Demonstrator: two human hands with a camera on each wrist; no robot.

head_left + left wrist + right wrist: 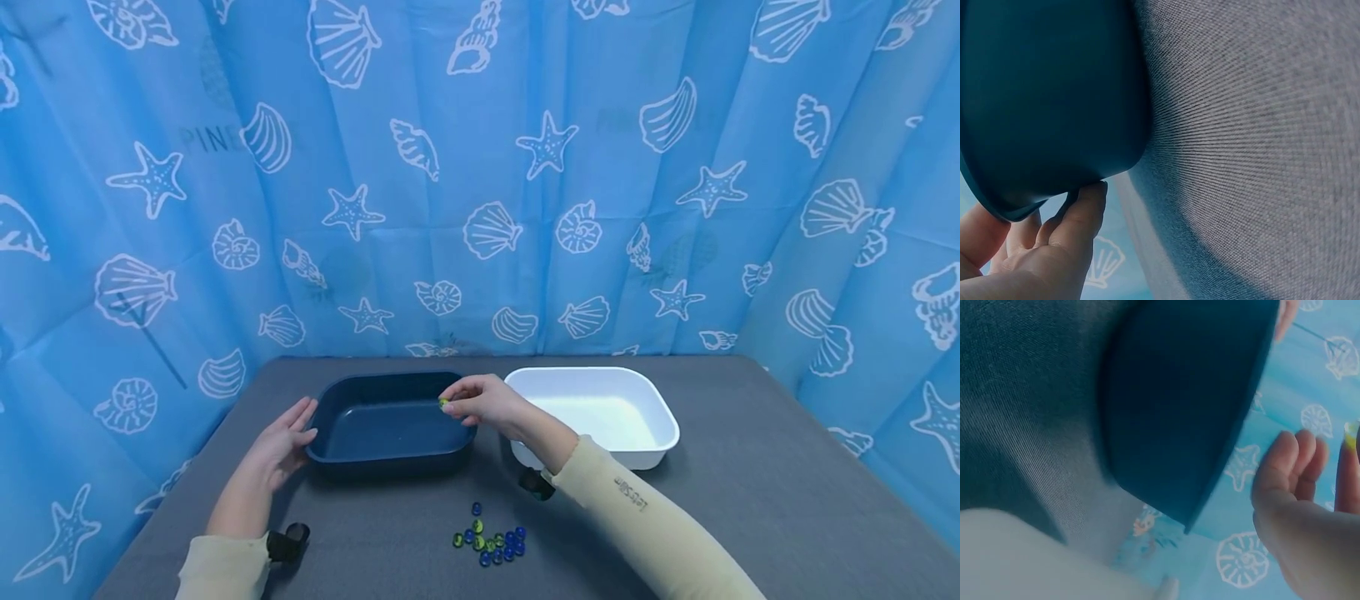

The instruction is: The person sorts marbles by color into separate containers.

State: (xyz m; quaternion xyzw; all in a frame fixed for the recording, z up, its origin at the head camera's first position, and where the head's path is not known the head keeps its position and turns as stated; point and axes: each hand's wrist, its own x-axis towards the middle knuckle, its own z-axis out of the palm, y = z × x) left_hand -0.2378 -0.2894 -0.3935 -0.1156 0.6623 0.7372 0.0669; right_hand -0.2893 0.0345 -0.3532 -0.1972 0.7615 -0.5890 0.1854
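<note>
A dark blue rectangular tub [390, 460] lies on the grey cloth, its left end held by my left hand [279, 442]. In the left wrist view the thumb [984, 232] is at the tub's rim and the fingers lie against its outer end wall. Above the tub's right end, my right hand [483, 402] pinches a yellow-green glass marble [443, 402] between thumb and fingertips. The right wrist view catches part of that marble [1352, 434] at its edge. Several loose blue and yellow-green marbles [491, 542] lie on the cloth in front of the tub.
A white rectangular tub [652, 457] stands right of the dark blue one, partly behind my right forearm. The grey cloth [750, 500] covers the table. A blue curtain [480, 167] with white shells and starfish hangs behind and along both sides.
</note>
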